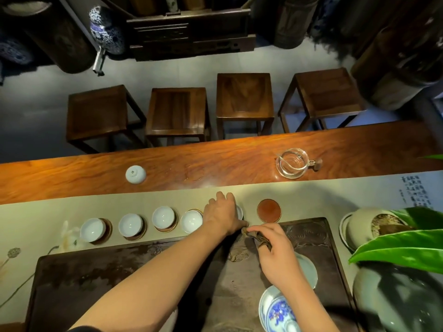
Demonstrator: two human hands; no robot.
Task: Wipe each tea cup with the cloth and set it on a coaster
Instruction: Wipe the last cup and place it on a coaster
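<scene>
left hand point(221, 213) grips a tea cup point(239, 212) over its coaster. lower it centred, then release gently. right hand point(273, 245) pinches the cloth point(257, 237).

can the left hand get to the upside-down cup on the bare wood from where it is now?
Probably yes, once free. The left hand is over a cup in the coaster row. The upside-down cup sits alone on the wooden tabletop beyond that row, nothing standing between, though it needs a forward stretch.

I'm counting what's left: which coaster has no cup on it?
The bare red-brown coaster at the row's right end, just right of the left hand.
</scene>
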